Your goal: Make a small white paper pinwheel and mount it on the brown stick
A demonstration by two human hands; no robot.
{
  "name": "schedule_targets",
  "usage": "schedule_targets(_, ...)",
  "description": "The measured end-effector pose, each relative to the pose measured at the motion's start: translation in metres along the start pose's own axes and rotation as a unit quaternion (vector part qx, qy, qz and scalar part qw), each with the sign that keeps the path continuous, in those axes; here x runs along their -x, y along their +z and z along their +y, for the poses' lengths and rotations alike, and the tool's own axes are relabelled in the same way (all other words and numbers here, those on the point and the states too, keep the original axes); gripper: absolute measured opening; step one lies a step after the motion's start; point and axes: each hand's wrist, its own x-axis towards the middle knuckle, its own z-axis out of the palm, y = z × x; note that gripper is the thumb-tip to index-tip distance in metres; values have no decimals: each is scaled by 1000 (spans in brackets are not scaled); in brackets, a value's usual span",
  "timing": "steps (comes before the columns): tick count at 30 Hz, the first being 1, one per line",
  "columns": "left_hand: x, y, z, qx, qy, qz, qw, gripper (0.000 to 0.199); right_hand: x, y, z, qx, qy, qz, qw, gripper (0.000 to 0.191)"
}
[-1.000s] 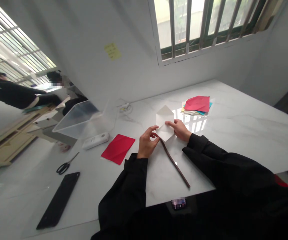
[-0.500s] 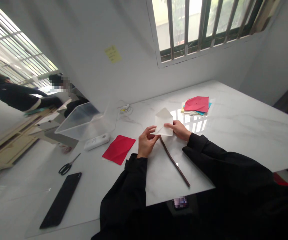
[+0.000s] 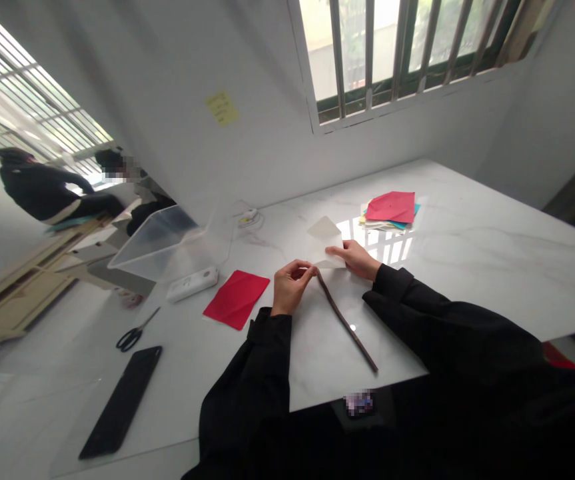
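A folded cream paper [image 3: 323,248] with a pointed top is between my hands over the white table [image 3: 467,267]. My right hand [image 3: 360,259] grips its right side, thumb on top. My left hand [image 3: 292,287] is closed in a pinch at the paper's lower left corner, near the upper end of a thin brown stick [image 3: 344,320]; whether it pinches paper or stick is too small to tell. To the left lies a red paper sheet [image 3: 237,300]. Behind on the right is a stack of coloured papers [image 3: 391,208], red on top.
Black scissors [image 3: 130,339], a long black object [image 3: 121,403] and a white device [image 3: 192,285] lie at the left. Behind them is a clear plastic bin [image 3: 160,243]. A small white item with a cable [image 3: 248,215] sits near the wall. Two people are at the far left.
My left fingers have closed together at the paper's lower left corner, and they no longer lie along its left side. The lower part of the paper looks more open.
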Motion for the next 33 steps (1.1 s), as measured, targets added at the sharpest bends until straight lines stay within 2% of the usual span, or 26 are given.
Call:
schedule_targets(4, 0, 3, 1, 23, -23, -11, 999, 43, 1, 0, 0, 9, -4, -15, 1000, 32)
schedule_targets(9, 0, 10, 2, 58, -20, -25, 998, 53, 2, 0, 1, 46, -11, -29, 998, 34)
schedule_targets(11, 0, 12, 2, 85, -23, -23, 996, 65, 3, 0, 0, 46, -12, -46, 998, 36)
schedule_targets(16, -1, 13, 1, 139, -44, -8, 989, 110, 5, 2, -3, 61, -9, -69, 996, 41)
schedule_targets(19, -2, 14, -1, 146, -58, 1, 988, 120, 4, 3, -3, 87, -11, -79, 993, 41)
schedule_targets(22, -2, 13, -4, 142, -73, 13, 987, 114, 5, 5, -3, 102, -17, -87, 991, 42)
schedule_targets(28, -5, 12, -9, 135, -72, 22, 988, 72, 6, 5, -2, 136, -24, -89, 986, 53)
schedule_targets(30, -5, 12, -11, 132, -70, 38, 988, 66, 6, 5, -1, 153, -29, -85, 984, 57)
schedule_targets(33, -4, 11, -12, 129, -77, 56, 987, 62, 7, 5, -1, 155, -42, -110, 981, 53)
